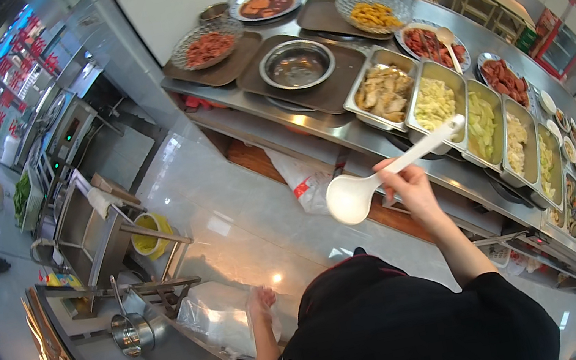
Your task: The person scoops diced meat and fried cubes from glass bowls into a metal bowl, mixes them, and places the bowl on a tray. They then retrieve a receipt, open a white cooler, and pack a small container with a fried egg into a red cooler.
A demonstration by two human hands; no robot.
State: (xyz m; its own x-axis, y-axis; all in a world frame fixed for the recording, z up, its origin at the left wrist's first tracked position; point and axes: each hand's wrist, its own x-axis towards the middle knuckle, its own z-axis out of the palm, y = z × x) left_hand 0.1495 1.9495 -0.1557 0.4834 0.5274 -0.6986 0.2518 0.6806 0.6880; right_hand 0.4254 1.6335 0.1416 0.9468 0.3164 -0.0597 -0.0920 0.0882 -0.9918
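Note:
My right hand [411, 189] is closed round a white ladle [350, 198], gripping it close to the bowl, with the handle pointing up and right. The ladle is in the air before the metal counter, its handle end reaching toward a pan of shredded pale cabbage [435, 103]. Low on the left, my left hand [261, 305] seems wrapped in clear plastic, beside a clear plastic sheet or bag [212, 310]. Its fingers are too unclear to show whether they grip anything. Other pans hold browned meat pieces [385, 92] and pale green vegetable slices [481, 124].
A steel bowl [297, 64] rests on a brown tray [345, 76] on the counter. Dishes of red meat [207, 46] and yellow pieces [374, 12] stand behind. On the left are a yellow bucket [150, 237], a steel pot [132, 334] and a work table [95, 241].

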